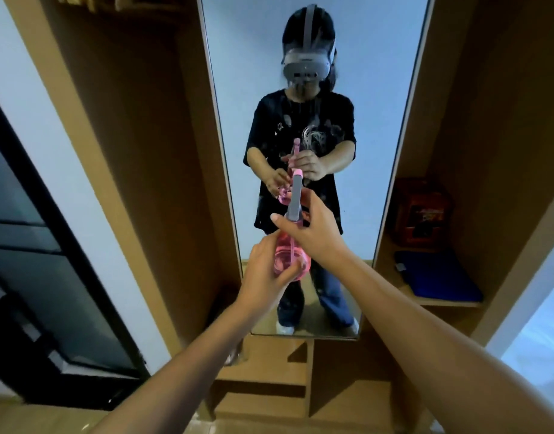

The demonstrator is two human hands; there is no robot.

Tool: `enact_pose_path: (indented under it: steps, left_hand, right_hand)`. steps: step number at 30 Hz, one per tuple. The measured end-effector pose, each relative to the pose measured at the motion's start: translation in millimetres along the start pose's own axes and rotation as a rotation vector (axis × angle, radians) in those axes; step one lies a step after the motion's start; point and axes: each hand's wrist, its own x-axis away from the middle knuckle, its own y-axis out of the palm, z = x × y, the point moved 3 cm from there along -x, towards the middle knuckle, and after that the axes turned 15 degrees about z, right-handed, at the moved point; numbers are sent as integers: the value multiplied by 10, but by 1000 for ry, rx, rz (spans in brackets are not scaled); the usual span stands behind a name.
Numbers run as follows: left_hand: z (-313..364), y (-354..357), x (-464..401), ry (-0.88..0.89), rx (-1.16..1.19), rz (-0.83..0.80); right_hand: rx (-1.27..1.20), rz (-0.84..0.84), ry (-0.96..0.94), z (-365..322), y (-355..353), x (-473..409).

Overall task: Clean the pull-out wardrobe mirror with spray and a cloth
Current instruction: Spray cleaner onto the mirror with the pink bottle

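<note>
A tall narrow mirror [372,98] stands pulled out between wooden wardrobe panels and reflects me. A pink see-through spray bottle [292,261] with a grey and pink spray head [296,195] is held in front of the mirror, nozzle toward the glass. My left hand [266,277] grips the bottle's body from the left and below. My right hand [310,230] is wrapped round the neck and trigger. Small wet specks show on the glass over the reflected dark shirt. No cloth is in view.
A wooden wardrobe compartment [138,151] opens on the left. On the right, a shelf [447,303] carries a blue folded item [438,277] and an orange-red box [422,211]. A dark glass-fronted cabinet [34,261] stands far left. Wooden steps [269,364] sit below the mirror.
</note>
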Motion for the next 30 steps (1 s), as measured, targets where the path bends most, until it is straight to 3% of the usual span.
enact_pose_path:
  steps: [7,16,30]
  left_hand:
    - [120,-402,-488,99,40,15]
    - [238,-481,-998,81,74,5]
    - [689,-741,-1733,87,55,162]
  right_hand:
    - [28,68,-84,-441,269,-342]
    - [48,93,-212,-1010,265,-712]
    - [35,48,-347,-1769,316,-1346]
